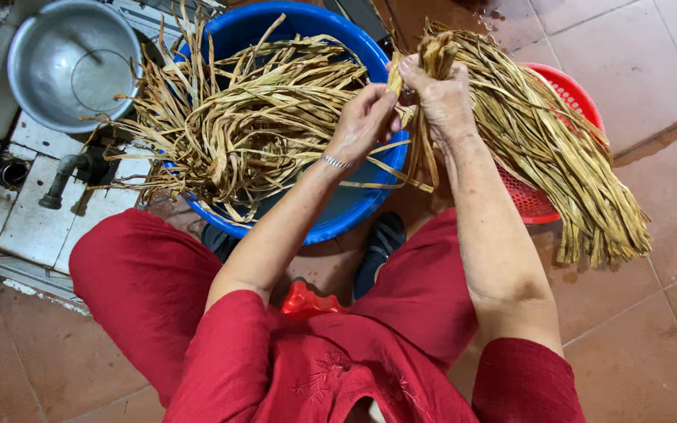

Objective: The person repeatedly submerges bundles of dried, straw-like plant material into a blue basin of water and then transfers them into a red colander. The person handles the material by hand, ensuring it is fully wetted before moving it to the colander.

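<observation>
Tiled floor (652, 70); right hand (442, 98) fingers clamp strip bundle (542, 149), left hand (366, 121) fingers pinch strip beside it

L hand (366, 121) pinching, R hand (442, 94) fisted, arms raised.

Around the work, on a wet tiled floor

A round metal bowl (72, 64) sits at the upper left on pale tiles, with a grey tap pipe (63, 178) and a small floor drain (12, 172) just below it. Dark sandals (379, 244) show between red trouser legs (144, 286). Reddish-brown floor tiles (652, 63) spread to the right.
</observation>
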A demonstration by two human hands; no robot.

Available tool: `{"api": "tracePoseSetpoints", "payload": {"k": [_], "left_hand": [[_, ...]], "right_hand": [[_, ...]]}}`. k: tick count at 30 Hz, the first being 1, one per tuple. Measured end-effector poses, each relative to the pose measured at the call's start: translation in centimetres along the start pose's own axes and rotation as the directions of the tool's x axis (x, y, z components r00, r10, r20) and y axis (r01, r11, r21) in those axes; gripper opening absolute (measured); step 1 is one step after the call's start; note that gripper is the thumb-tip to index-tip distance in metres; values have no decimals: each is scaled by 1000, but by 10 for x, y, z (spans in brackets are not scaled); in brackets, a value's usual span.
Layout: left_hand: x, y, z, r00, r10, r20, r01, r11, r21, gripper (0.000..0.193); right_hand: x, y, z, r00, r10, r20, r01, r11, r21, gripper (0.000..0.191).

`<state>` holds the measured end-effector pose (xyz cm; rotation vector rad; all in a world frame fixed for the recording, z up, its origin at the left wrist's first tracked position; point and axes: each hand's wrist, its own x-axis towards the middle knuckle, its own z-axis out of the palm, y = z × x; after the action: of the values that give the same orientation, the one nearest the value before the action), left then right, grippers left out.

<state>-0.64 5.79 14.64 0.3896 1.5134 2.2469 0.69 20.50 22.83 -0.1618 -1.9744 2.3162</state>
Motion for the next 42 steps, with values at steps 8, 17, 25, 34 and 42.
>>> {"api": "tracePoseSetpoints", "payload": {"k": [8,17,25,34,42], "left_hand": [[35,13,15,983,166,-78,-122,909,398,33],[37,-23,33,969,245,-19,-177,750,637,31],[-24,-37,31,912,348,217,-384,540,749,13],[-103,-44,-9,876,293,383,-481,494,724,6],[-146,-107,-111,882,181,435,-471,346,811,7]], "right_hand": [[13,17,3,994,-107,-25,110,977,182,25],[59,45,-38,914,77,-397,34,964,265,10],[74,62,-122,841,93,-533,187,874,448,12],[46,45,-240,687,124,-716,332,823,462,19],[1,45,-317,573,87,-815,454,795,403,25]]}}
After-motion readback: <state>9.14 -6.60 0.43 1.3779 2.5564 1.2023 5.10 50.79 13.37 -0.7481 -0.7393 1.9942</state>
